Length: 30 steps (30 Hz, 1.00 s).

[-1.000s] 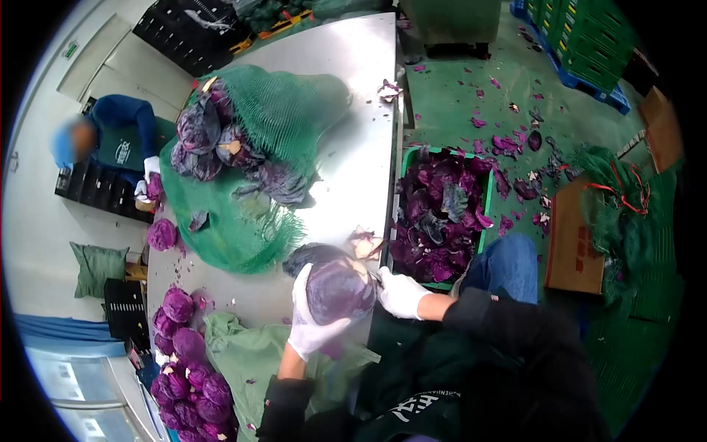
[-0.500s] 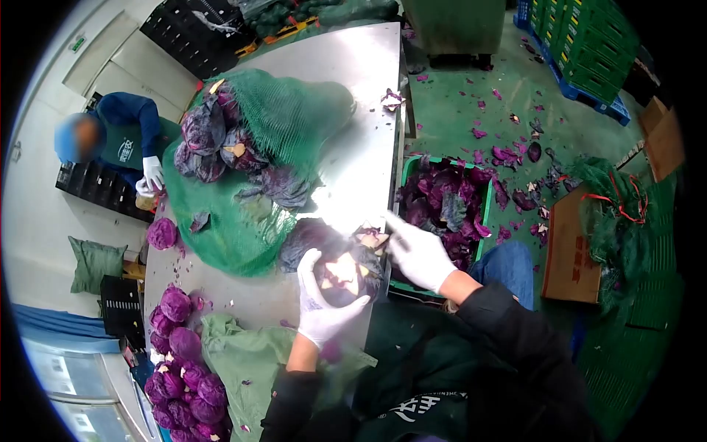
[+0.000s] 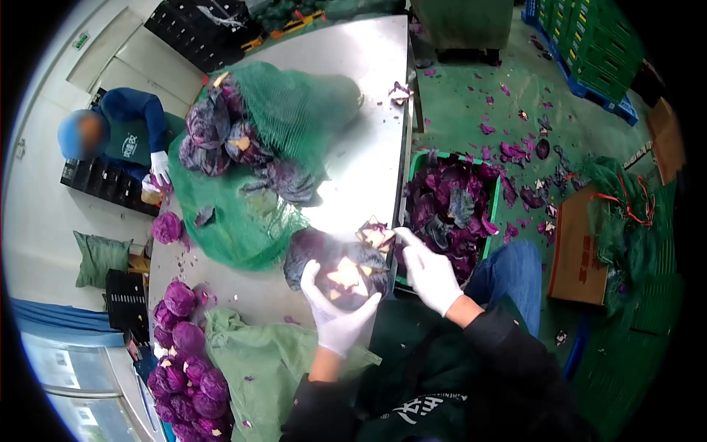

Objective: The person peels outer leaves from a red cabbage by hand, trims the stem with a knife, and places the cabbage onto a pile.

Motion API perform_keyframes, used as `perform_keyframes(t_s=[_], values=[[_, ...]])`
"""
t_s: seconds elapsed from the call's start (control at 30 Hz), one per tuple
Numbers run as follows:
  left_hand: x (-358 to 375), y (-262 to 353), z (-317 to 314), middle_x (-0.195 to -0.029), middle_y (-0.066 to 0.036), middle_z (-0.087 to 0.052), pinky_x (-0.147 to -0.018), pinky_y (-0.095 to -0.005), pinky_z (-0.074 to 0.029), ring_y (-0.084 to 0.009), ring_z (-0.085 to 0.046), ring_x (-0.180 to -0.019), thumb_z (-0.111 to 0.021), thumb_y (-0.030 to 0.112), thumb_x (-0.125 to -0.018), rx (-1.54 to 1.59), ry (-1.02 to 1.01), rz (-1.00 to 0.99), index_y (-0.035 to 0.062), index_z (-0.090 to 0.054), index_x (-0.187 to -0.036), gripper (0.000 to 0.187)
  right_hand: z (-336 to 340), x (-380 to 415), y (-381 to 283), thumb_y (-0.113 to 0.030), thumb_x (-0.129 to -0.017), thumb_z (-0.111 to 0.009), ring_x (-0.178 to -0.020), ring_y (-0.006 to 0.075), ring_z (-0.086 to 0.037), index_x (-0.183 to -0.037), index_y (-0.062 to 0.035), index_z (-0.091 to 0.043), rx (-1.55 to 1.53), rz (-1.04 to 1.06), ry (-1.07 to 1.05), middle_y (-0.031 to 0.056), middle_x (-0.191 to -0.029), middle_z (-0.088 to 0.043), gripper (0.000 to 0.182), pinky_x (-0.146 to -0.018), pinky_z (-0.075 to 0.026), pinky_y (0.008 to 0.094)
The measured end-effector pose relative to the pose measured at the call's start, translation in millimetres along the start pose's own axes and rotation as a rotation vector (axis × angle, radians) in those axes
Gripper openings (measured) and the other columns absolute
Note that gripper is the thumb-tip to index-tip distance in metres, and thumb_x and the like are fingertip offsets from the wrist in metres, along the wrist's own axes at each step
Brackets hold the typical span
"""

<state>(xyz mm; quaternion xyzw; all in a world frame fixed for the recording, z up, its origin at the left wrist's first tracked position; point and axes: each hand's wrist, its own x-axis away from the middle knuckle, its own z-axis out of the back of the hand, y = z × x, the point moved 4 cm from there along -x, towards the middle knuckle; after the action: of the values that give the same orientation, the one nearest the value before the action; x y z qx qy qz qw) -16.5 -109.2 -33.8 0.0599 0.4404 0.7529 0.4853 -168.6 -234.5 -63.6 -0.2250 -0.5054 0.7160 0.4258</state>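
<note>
In the head view, my gloved left hand (image 3: 337, 317) is wrapped round the near side of a red cabbage (image 3: 347, 274), thumb and fingers spread across it. The cabbage's pale cut base faces up, with dark outer leaves around it. Just beyond lies a trimmed cabbage piece (image 3: 377, 236) with a pale, jagged stem, at the table edge. My gloved right hand (image 3: 433, 276) is to the right of the cabbage, apart from it, fingers curled together. What it holds, if anything, is too blurred to make out.
A green mesh sack (image 3: 294, 103) with untrimmed cabbages spreads over the metal table (image 3: 346, 44). Trimmed purple cabbages (image 3: 188, 339) are heaped at left near a pale green sack (image 3: 258, 353). A green crate (image 3: 492, 239) of leaves stands at right. A co-worker (image 3: 132, 132) works opposite.
My right hand has drawn back from the cabbage, toward my body and to the right. My left hand keeps its hold. The whole view has shifted slightly.
</note>
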Motion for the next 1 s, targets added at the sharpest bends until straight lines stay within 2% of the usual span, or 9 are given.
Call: perform_keyframes(t_s=[0.13,0.33,0.47,0.5,0.57,0.63,0.73,0.8,1.0], values=[[-0.5,-1.0,-6.6,-0.132,-0.019,-0.034,-0.107,-0.043,-0.033,-0.0323,-0.037,-0.126,-0.09,0.023,-0.06,0.099,-0.024,0.073,-0.0033,-0.027,-0.138,0.103,-15.8,24.7,-36.1,-0.033,-0.098,-0.044,-0.064,0.0361,-0.065,-0.145,-0.0157,-0.038,0.304,0.092,-0.24,0.0178,-0.085,-0.068,0.051,-0.062,-0.053,0.0459],[0.3,8.8,-6.7,-0.131,-0.017,-0.037,-0.107,-0.0396,-0.032,-0.0275,-0.039,-0.123,-0.088,0.017,-0.062,0.155,0.045,0.124,-0.001,-0.028,-0.139,0.099,-28.9,23.4,-6.5,-0.032,-0.096,-0.052,-0.07,0.0417,-0.062,-0.138,-0.0216,-0.051,-0.033,-0.01,-0.004,0.0229,-0.094,-0.065,0.043,-0.063,-0.053,0.0459],[3.4,11.9,-11.0,-0.13,-0.016,-0.038,-0.107,-0.0399,-0.031,-0.0271,-0.04,-0.123,-0.088,0.017,-0.062,0.13,0.115,0.089,0.0004,-0.029,-0.138,0.098,-40.9,14.9,29.3,-0.023,-0.099,-0.054,-0.071,0.0161,-0.066,-0.137,-0.0116,-0.052,-0.5,-0.125,0.101,0.0118,-0.108,-0.07,0.04,-0.062,-0.052,0.0299],[4.2,9.4,-8.2,-0.129,-0.015,-0.039,-0.107,-0.0396,-0.031,-0.0265,-0.039,-0.123,-0.088,0.017,-0.062,0.243,0.128,0.17,0.0015,-0.031,-0.138,0.096,-36.3,1.8,55.1,-0.019,-0.099,-0.054,-0.071,0.0052,-0.056,-0.136,-0.0069,-0.053,-0.613,-0.107,0.242,0.0026,-0.107,-0.069,0.039,-0.06,-0.047,0.0229],[3.7,-1.0,-1.1,-0.131,-0.014,-0.039,-0.107,-0.0383,-0.03,-0.026,-0.039,-0.123,-0.083,0.009,-0.065,0.323,0.178,0.263,0.0023,-0.033,-0.137,0.088,-2.3,-9.6,75.4,-0.02,-0.1,-0.052,-0.057,0.0035,-0.049,-0.138,-0.0082,-0.052,-0.696,-0.304,0.278,-0.0009,-0.098,-0.067,0.039,-0.052,-0.043,0.021],[2.3,-11.0,6.0,-0.134,-0.013,-0.039,-0.108,-0.0367,-0.029,-0.0249,-0.039,-0.124,-0.078,0.005,-0.068,0.35,0.18,0.355,0.0038,-0.035,-0.137,0.082,23.2,-35.1,117.6,-0.022,-0.101,-0.049,-0.05,0.0075,-0.049,-0.142,-0.012,-0.047,-0.583,-0.238,0.356,0.0034,-0.091,-0.067,0.042,-0.049,-0.044,0.0252],[-11.2,-2.7,8.3,-0.133,-0.013,-0.041,-0.109,-0.0371,-0.03,-0.025,-0.04,-0.125,-0.08,0.007,-0.067,0.32,0.01,0.306,0.0049,-0.036,-0.139,0.084,56.2,-42.9,38.2,-0.027,-0.102,-0.037,-0.065,0.0289,-0.065,-0.144,-0.0129,-0.04,0.015,-0.069,0.239,0.0181,-0.094,-0.066,0.044,-0.06,-0.052,0.0392],[-14.4,-6.0,1.7,-0.132,-0.015,-0.04,-0.103,-0.0385,-0.037,-0.0242,-0.043,-0.12,-0.085,0.014,-0.063,0.227,-0.076,0.195,0.0007,-0.03,-0.142,0.097,32.8,-32.2,-4.6,-0.023,-0.098,-0.04,-0.075,0.034,-0.066,-0.129,-0.0133,-0.052,0.353,0.455,0.106,0.018,-0.094,-0.066,0.034,-0.064,-0.054,0.0432],[-20.4,-10.9,-1.1,-0.137,-0.018,-0.038,-0.107,-0.0398,-0.035,-0.0289,-0.041,-0.127,-0.084,0.016,-0.061,0.185,-0.149,0.118,-0.0006,-0.026,-0.145,0.103,1.6,-7.8,-47.8,-0.03,-0.097,-0.044,-0.072,0.031,-0.067,-0.145,-0.0141,-0.038,0.509,0.393,-0.29,0.0136,-0.09,-0.068,0.05,-0.061,-0.053,0.0399]])
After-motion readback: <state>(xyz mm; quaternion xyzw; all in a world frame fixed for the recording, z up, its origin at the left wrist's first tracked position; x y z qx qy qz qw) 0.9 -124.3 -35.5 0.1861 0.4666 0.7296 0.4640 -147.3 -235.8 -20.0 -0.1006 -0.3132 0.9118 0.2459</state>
